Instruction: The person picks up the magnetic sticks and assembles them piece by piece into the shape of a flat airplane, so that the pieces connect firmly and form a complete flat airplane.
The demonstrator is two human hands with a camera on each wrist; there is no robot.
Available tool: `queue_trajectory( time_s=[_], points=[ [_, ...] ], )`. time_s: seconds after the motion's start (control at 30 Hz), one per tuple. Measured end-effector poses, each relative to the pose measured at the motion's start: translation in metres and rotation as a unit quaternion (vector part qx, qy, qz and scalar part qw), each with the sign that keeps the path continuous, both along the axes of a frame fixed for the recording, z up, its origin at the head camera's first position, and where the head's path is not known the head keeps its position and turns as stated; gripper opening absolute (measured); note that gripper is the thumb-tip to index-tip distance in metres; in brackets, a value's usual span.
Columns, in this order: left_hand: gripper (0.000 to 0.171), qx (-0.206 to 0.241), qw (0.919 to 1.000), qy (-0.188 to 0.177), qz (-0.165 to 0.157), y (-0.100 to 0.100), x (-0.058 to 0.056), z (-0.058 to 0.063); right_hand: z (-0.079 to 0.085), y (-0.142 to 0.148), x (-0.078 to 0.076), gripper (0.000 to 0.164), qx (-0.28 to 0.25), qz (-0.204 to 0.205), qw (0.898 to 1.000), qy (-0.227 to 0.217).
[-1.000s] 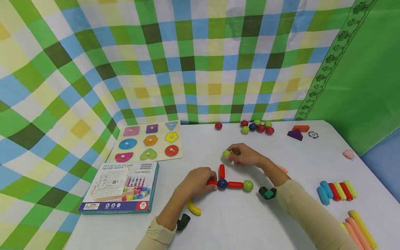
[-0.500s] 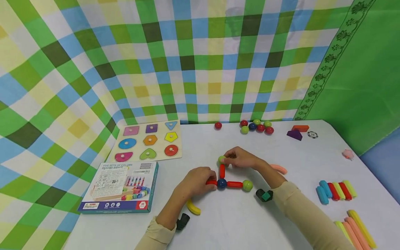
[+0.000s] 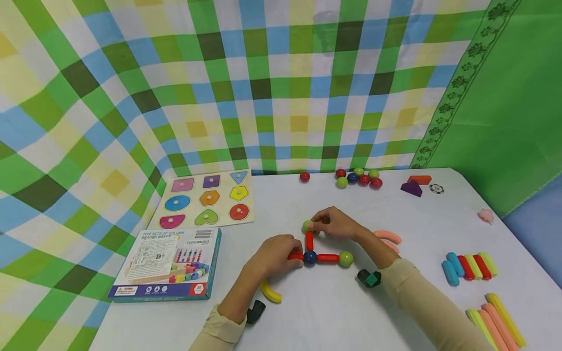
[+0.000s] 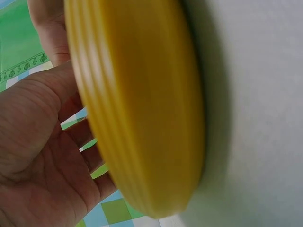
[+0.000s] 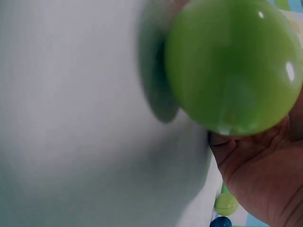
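Observation:
My left hand (image 3: 277,255) grips a red rod (image 3: 296,256) whose other end meets a dark blue ball (image 3: 310,258). From that ball a second red rod (image 3: 310,241) points away, and a third red rod (image 3: 328,258) runs right to a green ball (image 3: 346,259). At the far rod's tip, my right hand (image 3: 335,224) pinches another green ball (image 3: 307,225). A yellow curved piece (image 4: 142,104) fills much of the left wrist view, close to the camera. In the right wrist view a green ball (image 5: 232,66) hides part of the right hand's fingers.
A shape puzzle board (image 3: 223,219) and a boxed bead set (image 3: 202,263) lie left. Several loose balls (image 3: 364,180) sit at the back. On the right are short rods (image 3: 469,267), long rods (image 3: 505,326) and pink curved pieces (image 3: 386,236).
My right hand has brought the green ball leftward and nearer, down to the far red rod's end. My left hand keeps its grip on the left rod.

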State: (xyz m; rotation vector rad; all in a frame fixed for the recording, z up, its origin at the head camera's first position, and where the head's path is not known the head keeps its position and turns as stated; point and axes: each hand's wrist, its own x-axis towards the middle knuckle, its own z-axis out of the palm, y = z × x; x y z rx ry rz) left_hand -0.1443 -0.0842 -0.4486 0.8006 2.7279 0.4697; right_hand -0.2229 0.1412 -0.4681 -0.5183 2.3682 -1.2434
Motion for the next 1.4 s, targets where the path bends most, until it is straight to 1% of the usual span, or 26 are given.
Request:
queue_trajectory(
  time_s=[0.2,0.3,0.37,0.43,0.57,0.6,0.67,0.77,0.87,0.97,1.03,1.1,1.2,1.33,1.4],
  points=[
    [0.026,0.013,0.9999,-0.003,0.003,-0.001,0.002,0.001,0.001,-0.001,0.004,0.029,0.004,0.003,1.000,0.013],
    [0.027,0.017,0.9998,-0.006,0.005,-0.001,0.003,0.001,0.004,0.006,0.006,0.030,0.013,0.003,0.999,0.038],
    [0.026,0.023,0.9997,-0.008,0.004,-0.001,0.003,0.001,0.010,0.017,0.011,0.029,0.032,-0.014,0.997,0.062],
    [0.026,0.029,0.9995,-0.013,0.004,-0.001,0.003,0.000,0.019,0.034,0.017,0.026,0.058,-0.037,0.993,0.096],
    [0.025,0.041,0.9989,-0.020,0.003,-0.003,0.002,0.001,0.034,0.078,0.032,0.020,0.111,-0.096,0.978,0.152],
    [0.025,0.044,0.9988,-0.022,0.003,-0.004,0.002,0.001,0.037,0.089,0.036,0.019,0.125,-0.111,0.974,0.154],
    [0.024,0.049,0.9985,-0.022,0.006,-0.005,0.000,0.003,0.040,0.108,0.043,0.018,0.154,-0.134,0.967,0.151],
    [0.021,0.056,0.9982,-0.015,0.014,-0.006,-0.004,0.008,0.042,0.128,0.053,0.021,0.188,-0.143,0.963,0.129],
    [0.020,0.065,0.9974,0.012,0.028,-0.005,-0.009,0.014,0.041,0.137,0.061,0.023,0.199,-0.131,0.964,0.116],
    [0.023,0.076,0.9948,0.042,0.052,-0.002,-0.013,0.019,0.038,0.142,0.064,0.022,0.206,-0.122,0.965,0.110],
    [0.026,0.082,0.9927,0.054,0.070,0.001,-0.016,0.022,0.035,0.144,0.064,0.021,0.214,-0.119,0.964,0.107],
    [0.030,0.084,0.9912,0.059,0.084,0.005,-0.021,0.024,0.032,0.146,0.064,0.021,0.220,-0.120,0.963,0.102],
    [0.035,0.078,0.9911,0.049,0.096,0.012,-0.030,0.025,0.028,0.148,0.064,0.020,0.223,-0.122,0.963,0.094],
    [0.039,0.056,0.9932,0.007,0.101,0.021,-0.040,0.024,0.026,0.149,0.065,0.020,0.217,-0.118,0.965,0.086],
    [0.040,0.038,0.9944,-0.003,0.098,0.025,-0.044,0.023,0.025,0.148,0.065,0.019,0.217,-0.117,0.965,0.086]
  ],
)
